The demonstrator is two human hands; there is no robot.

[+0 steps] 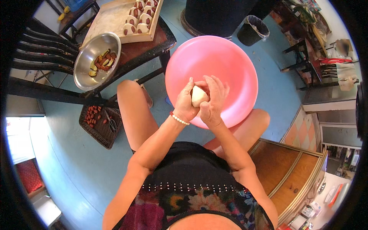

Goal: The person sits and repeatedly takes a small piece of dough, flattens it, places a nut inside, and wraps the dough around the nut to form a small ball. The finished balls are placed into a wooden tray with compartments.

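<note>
A smooth, pale dough ball rests in the cupped fingers of my left hand, whose wrist carries a beaded bracelet. Curved about the dough from the other side, my right hand touches it, with its fingers somewhat spread. Both hands are over a large pink plastic basin set between my knees; the part of its inside that shows has nothing in it. On the stool to the left, a wooden tray holds several dough buns pressed with red dates.
A steel bowl of brown and yellow cut pieces stands by the tray. Below it, on the blue floor, a wicker basket contains red dates and scissors. A lined bin stands beyond the basin; a wooden cabinet is at right.
</note>
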